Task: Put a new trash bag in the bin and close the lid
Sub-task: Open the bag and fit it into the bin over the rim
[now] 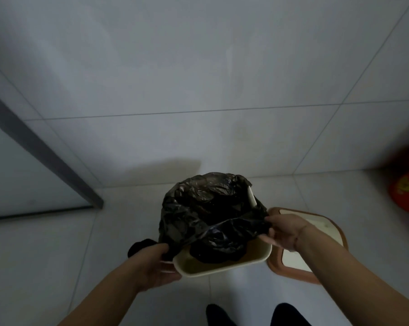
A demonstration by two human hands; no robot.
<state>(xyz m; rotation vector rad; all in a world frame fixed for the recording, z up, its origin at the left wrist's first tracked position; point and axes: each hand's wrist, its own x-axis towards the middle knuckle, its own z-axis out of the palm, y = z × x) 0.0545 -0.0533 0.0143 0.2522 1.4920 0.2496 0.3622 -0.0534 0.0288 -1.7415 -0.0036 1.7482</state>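
A cream plastic bin (pixel 224 267) stands on the tiled floor in front of me. A crumpled black trash bag (pixel 205 208) is draped over its far rim and hangs partly inside; the near rim is bare. My left hand (pixel 158 267) grips the bag's edge at the bin's left corner. My right hand (pixel 285 231) pinches the bag's edge at the bin's right side. The bin's lid (pixel 316 250), cream with a brown frame, lies flat on the floor right of the bin, partly under my right forearm.
A grey door frame (pixel 45 151) and a pale door panel run along the left. A red and yellow object (pixel 408 187) sits against the right edge. My dark shoes (pixel 222 314) stand just behind the bin. A white tiled wall rises ahead.
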